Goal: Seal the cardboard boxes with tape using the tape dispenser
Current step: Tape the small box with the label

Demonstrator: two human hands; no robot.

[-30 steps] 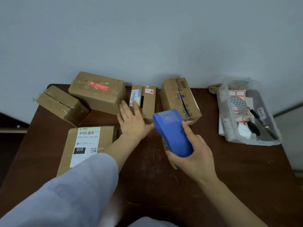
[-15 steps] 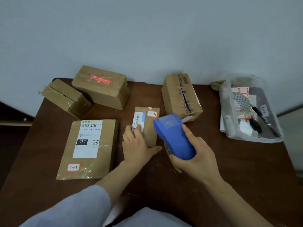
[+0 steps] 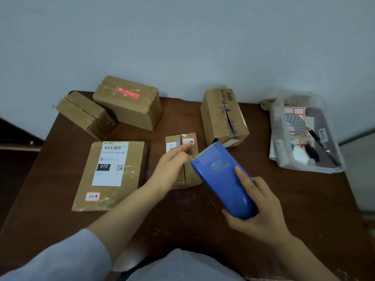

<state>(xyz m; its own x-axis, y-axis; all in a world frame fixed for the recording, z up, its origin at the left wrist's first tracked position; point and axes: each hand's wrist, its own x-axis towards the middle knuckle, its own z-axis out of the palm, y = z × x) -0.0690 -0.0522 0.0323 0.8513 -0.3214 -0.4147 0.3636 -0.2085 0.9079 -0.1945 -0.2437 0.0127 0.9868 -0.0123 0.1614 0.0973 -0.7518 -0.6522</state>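
A small cardboard box (image 3: pixel 172 140) with a white label and a red-edged sticker lies mid-table. Its centre seam runs toward me. My left hand (image 3: pixel 172 169) hovers over it, fingers loosely stretched toward the toothed front edge of the blue tape dispenser (image 3: pixel 221 179); it holds nothing that I can make out. My right hand (image 3: pixel 261 216) grips the dispenser's rear end, index finger along its top. The dispenser's front points at the small box's right side. The tape itself is hidden.
A flat box with a shipping label (image 3: pixel 129 175) lies left. Two boxes (image 3: pixel 85 114) (image 3: pixel 129 110) stand at the back left, and an upright printed box (image 3: pixel 219 120) behind the dispenser. A clear plastic bin (image 3: pixel 284 161) with pens and stickers sits right on the brown table (image 3: pixel 304 199).
My left hand pulled the small box from the back row toward me, then lifted off it and moved toward the dispenser's front. The dispenser shifted slightly right.
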